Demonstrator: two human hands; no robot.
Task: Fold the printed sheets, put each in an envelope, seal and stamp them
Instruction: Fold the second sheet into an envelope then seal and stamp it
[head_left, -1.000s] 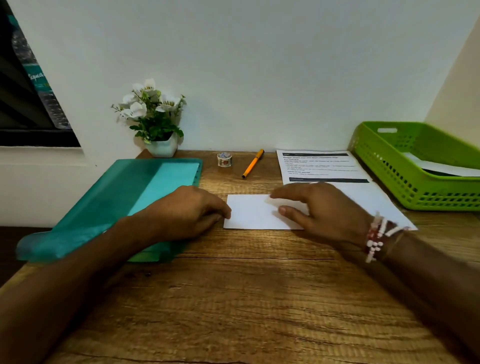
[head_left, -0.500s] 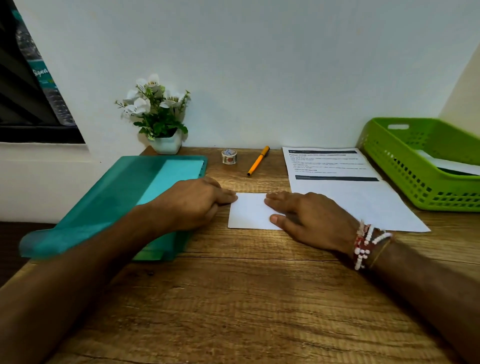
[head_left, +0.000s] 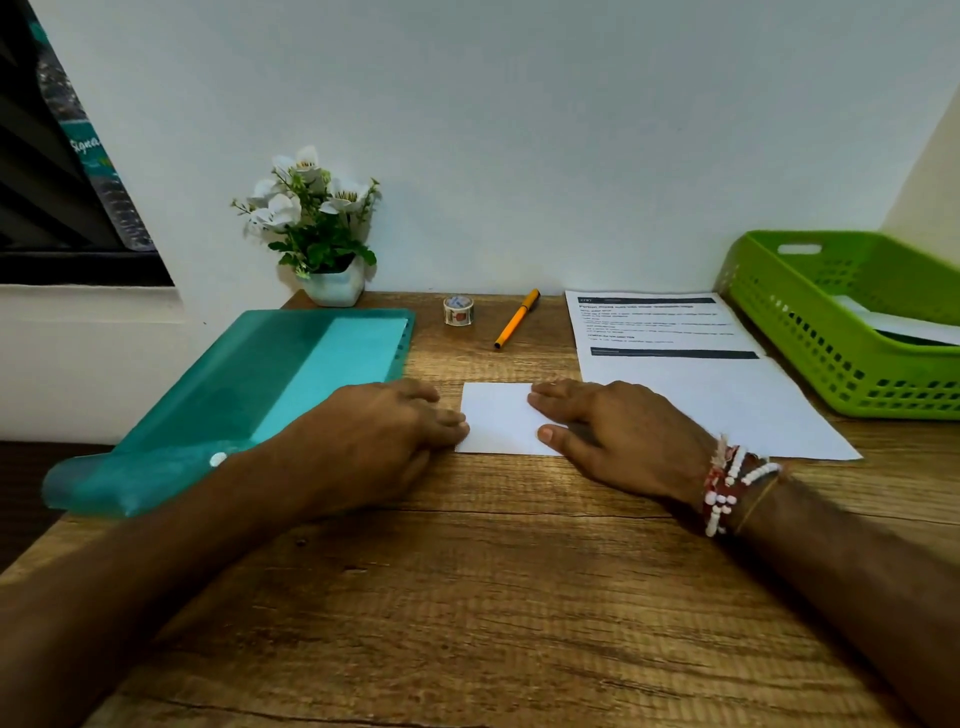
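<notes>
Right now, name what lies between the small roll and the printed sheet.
Only the orange pen, lying slanted, as the head view shows.

The folded sheet (head_left: 498, 418) lies between your left hand (head_left: 379, 441) and right hand (head_left: 618, 436), touching both. Left of your left hand lies the folder (head_left: 249, 395); right of your right hand, the printed sheet (head_left: 701, 395), then the basket (head_left: 810, 338). Beyond both sit the stamp roll (head_left: 458, 310) and pen (head_left: 516, 326).
</notes>
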